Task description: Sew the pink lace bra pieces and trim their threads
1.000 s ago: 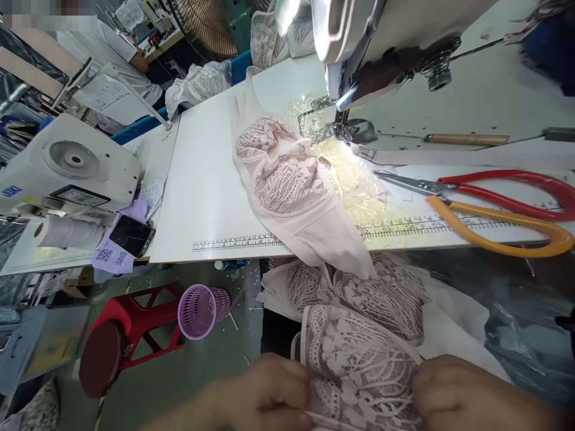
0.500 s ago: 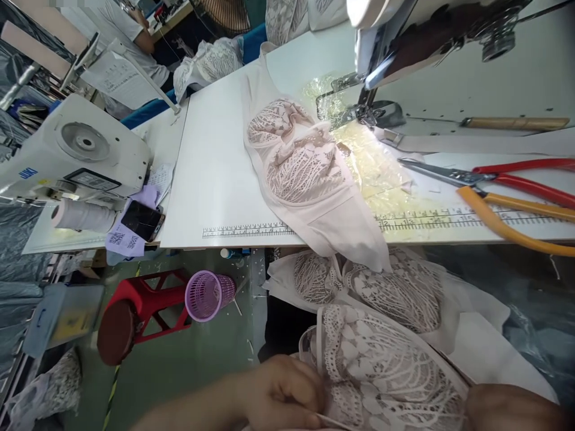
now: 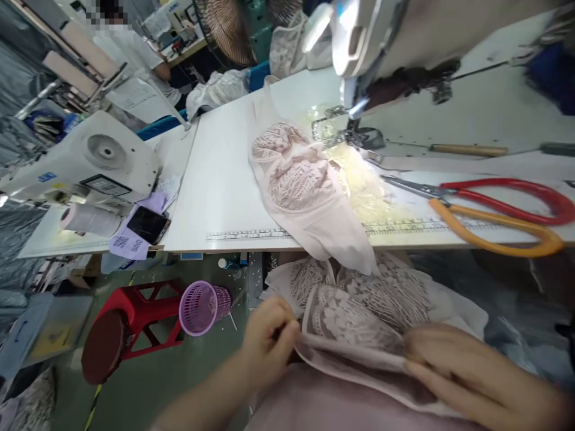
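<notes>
Over my lap I hold a pale pink lace bra by its two sides. My left hand pinches its left edge between thumb and fingers. At the other end my right hand is closed on the fabric, slightly blurred. Behind it, below the table edge, more lace bra cups lie on a pile. Another pale pink bra rests on the white table, one wing hanging over the front edge.
A sewing machine head stands over the table. Scissors with red and orange handles lie by a printed ruler. To the left are a second sewing machine, a phone, a red stool and a purple basket. A person sits behind.
Both hands have moved up and inward with the bra, whose lower edge now folds open toward me. The view has shifted, showing more of the scissors and my right hand.
</notes>
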`<act>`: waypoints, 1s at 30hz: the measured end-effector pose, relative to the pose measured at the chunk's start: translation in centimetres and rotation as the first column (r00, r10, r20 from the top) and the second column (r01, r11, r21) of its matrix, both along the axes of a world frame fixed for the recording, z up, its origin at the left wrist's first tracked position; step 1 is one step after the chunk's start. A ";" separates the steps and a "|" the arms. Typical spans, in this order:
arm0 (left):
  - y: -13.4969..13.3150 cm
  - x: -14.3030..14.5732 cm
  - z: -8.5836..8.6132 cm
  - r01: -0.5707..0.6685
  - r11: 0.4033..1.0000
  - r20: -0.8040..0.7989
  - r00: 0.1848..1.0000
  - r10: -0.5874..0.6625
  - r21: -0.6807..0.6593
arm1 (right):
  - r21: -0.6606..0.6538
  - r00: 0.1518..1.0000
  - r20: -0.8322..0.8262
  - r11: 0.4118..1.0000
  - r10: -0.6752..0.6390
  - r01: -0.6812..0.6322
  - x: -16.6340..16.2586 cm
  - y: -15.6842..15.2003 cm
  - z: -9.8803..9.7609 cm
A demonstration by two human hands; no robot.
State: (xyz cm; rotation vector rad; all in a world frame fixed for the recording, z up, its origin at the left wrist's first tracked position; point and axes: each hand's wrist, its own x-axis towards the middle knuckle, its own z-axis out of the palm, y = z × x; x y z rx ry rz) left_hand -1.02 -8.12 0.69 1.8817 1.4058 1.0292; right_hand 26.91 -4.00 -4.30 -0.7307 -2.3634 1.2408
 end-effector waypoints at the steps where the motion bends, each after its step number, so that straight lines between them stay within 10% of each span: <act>1: 0.6 0.3 0.7 -0.040 0.988 -0.080 0.995 0.052 0.150 | 0.003 1.000 0.000 1.000 -0.028 0.028 -0.4 0.8 0.6; 4: 2.2 1.9 1.9 0.178 0.907 -0.297 0.953 -0.061 0.382 | -0.016 0.998 0.051 1.000 -0.021 0.022 -1.2 2.4 1.8; 8: 3.1 4.6 0.8 0.480 0.841 -0.491 0.812 -0.316 0.252 | -0.062 0.995 0.102 0.998 -0.021 0.027 -1.3 2.5 2.3; 14: 4.1 5.8 -1.2 0.466 0.861 -0.407 0.840 -0.359 0.201 | -0.087 0.987 0.120 0.989 -0.108 0.119 0.5 1.9 3.5; 30: 4.6 6.6 -1.1 0.489 0.863 -0.394 0.823 -0.408 0.128 | 0.381 0.953 0.172 0.909 -0.250 0.169 1.2 -0.4 2.7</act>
